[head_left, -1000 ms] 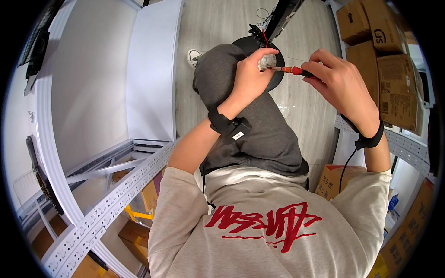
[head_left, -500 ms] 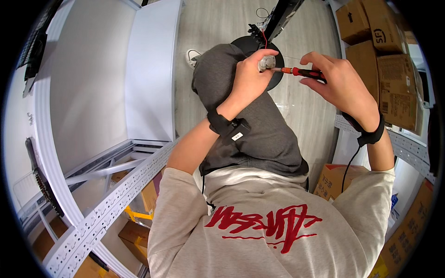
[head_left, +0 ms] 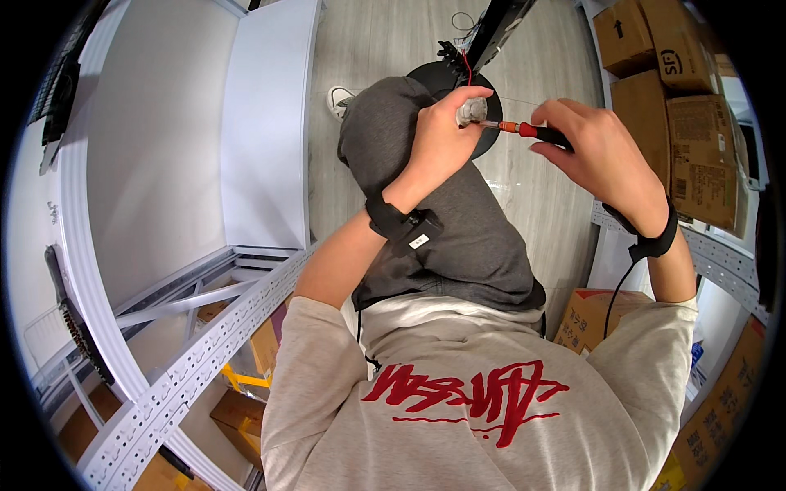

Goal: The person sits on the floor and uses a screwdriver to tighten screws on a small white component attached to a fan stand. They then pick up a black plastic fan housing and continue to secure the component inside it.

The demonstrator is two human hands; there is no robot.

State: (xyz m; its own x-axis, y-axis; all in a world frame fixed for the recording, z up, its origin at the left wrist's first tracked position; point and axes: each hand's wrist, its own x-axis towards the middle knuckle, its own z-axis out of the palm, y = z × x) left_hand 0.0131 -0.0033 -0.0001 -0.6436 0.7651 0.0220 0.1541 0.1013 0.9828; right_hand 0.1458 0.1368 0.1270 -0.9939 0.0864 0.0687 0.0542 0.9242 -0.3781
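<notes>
Above my grey-trousered knee, my left hand (head_left: 438, 139) grips a small pale, translucent part (head_left: 472, 110) between thumb and finger, with a thin red wire near its top. A red-and-black screwdriver (head_left: 528, 130) with an orange section reaches leftward to that part, its tip partly hidden at my thumb. My right hand (head_left: 598, 151) has its curled fingers round the handle. Just beyond my hands are a black round base (head_left: 485, 151), a tall black upright (head_left: 501, 29) and a black fitting (head_left: 453, 56) with loose wires.
Cardboard boxes (head_left: 696, 155) are stacked on the right, with another box (head_left: 589, 311) lower down. At left stand a white panel (head_left: 266, 123) and perforated metal shelving beams (head_left: 180, 376). My foot in a shoe (head_left: 338, 100) rests on the wood-look floor (head_left: 368, 41).
My right fingers have shifted and bent differently on the screwdriver handle, more of which came into sight midway. The left hand and the pale part have stayed put.
</notes>
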